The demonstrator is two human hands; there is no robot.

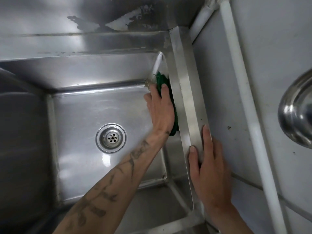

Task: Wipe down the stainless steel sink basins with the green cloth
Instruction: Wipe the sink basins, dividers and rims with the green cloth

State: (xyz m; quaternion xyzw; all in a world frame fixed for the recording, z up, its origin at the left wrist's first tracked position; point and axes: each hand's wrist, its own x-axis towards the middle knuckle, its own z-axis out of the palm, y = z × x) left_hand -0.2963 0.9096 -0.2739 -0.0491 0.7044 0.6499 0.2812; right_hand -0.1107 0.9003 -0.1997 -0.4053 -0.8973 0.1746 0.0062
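A stainless steel sink basin (81,115) fills the middle of the head view, with a round drain (111,137) in its floor. My left hand (160,110) is inside the basin and presses a green cloth (163,81) flat against the basin's right wall, near the far right corner. Most of the cloth is hidden behind that hand; green edges show above the fingers and below the wrist. My right hand (209,166) rests on the sink's right rim (184,78), fingers spread over the edge, holding nothing.
A curved steel faucet spout (297,112) juts in at the right edge. A white pipe (243,92) runs down the grey wall beside the sink. The steel backsplash (84,19) at the top is stained. A dark rounded shape (18,132) covers the left side.
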